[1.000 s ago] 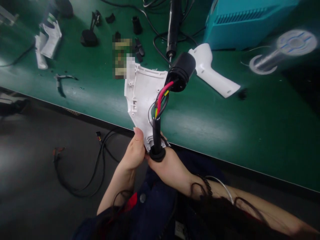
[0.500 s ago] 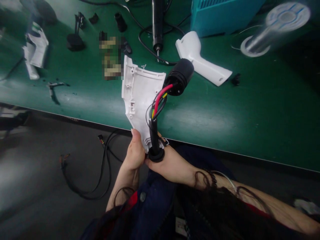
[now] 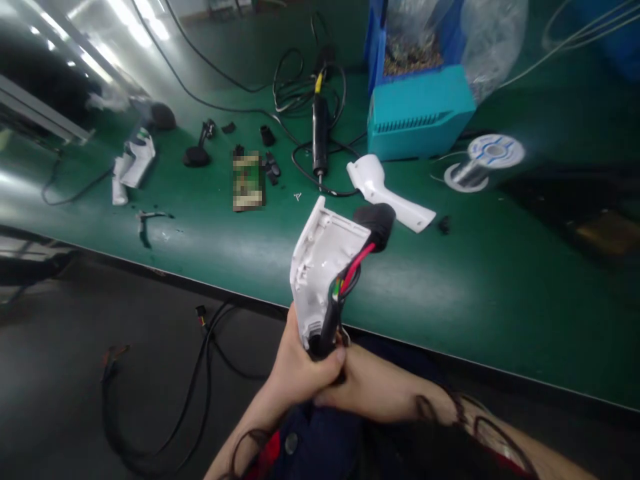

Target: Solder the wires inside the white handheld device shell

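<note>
Grip: both hands clamped on shell [image 3: 320, 267] base, left [image 3: 295, 370], right [image 3: 365, 387]
Cable [image 3: 330, 327]: against shell
Place: over counter [image 3: 500, 300] near edge

Left hand [image 3: 300, 370], right hand [image 3: 367, 387], both hands clenched together, forearms converging

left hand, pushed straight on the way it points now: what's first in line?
The left hand points up along the white housing shell it grips. Beyond the shell, likely the second white handle half on the green bench, though depth is unclear.
</note>
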`<state>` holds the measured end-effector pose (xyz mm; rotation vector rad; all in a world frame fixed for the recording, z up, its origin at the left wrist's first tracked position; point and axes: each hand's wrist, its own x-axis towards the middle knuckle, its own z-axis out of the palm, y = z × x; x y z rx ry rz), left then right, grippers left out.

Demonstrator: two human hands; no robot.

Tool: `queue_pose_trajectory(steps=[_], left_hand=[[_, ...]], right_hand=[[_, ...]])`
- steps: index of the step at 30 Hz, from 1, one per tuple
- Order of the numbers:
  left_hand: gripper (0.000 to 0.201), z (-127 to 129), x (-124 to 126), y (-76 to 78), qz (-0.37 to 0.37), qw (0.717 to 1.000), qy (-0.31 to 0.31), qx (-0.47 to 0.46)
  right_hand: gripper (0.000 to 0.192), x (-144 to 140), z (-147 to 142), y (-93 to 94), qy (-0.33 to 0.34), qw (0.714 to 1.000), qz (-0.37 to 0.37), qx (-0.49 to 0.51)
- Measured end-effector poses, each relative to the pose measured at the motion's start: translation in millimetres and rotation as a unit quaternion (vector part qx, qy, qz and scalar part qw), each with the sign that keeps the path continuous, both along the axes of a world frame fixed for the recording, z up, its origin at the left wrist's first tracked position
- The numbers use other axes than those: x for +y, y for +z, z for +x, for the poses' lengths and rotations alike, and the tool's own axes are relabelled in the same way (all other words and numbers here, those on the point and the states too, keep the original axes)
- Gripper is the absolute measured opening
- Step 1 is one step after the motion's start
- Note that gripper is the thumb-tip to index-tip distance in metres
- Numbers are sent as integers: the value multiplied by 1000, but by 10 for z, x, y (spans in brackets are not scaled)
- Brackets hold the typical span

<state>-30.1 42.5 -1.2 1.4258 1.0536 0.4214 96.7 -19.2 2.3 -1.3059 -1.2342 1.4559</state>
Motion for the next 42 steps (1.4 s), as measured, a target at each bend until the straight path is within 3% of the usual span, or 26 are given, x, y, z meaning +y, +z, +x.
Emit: queue_pose_trajectory(steps=[2, 3, 4, 6, 7, 9, 12, 17, 23, 26, 33, 37, 42], left_hand=[[43, -18, -4, 6, -42, 999, -15, -23], [40, -23, 2, 11, -64, 997, -31, -38], [38, -24, 9, 14, -85, 994, -50, -52], [38, -9, 28, 16, -120, 986, -87, -77], [39, 5, 36, 13, -136, 981, -103, -89], [40, 42, 51, 3, -162, 973, -127, -103], [41, 101, 73, -8, -183, 969, -126, -107], [39, 198, 113, -31, -188, 973, -113, -72], [42, 284, 104, -129, -169, 975, -137, -54], [42, 299, 104, -127, -160, 975, -144, -45], [40, 247, 129, -187, -186, 969, -159, -24], [44, 218, 102, -226, -182, 971, -156, -17], [37, 253, 118, -157, -195, 968, -154, -23]], right_hand=[[19, -109, 371, 101, 59, 996, -39, -48], [6, -148, 577, 142, 41, 994, -75, -70], [16, -169, 780, 171, -16, 993, -81, -82], [25, -150, 1125, 192, -222, 971, -3, -85], [35, -116, 1251, 186, -263, 961, 41, -72], [56, -36, 1404, 164, -233, 969, 80, -18], [61, 25, 1462, 183, -140, 988, 68, 10], [48, 1, 1494, 441, -184, 971, 78, -129], [32, 125, 1577, 706, -132, 965, 137, -183], [39, 226, 1597, 657, -121, 977, 101, -145], [44, 350, 1627, 279, -130, 990, 40, -39], [49, 365, 1590, 292, -156, 987, 5, -43], [48, 368, 1522, 379, -185, 980, 9, -66]])
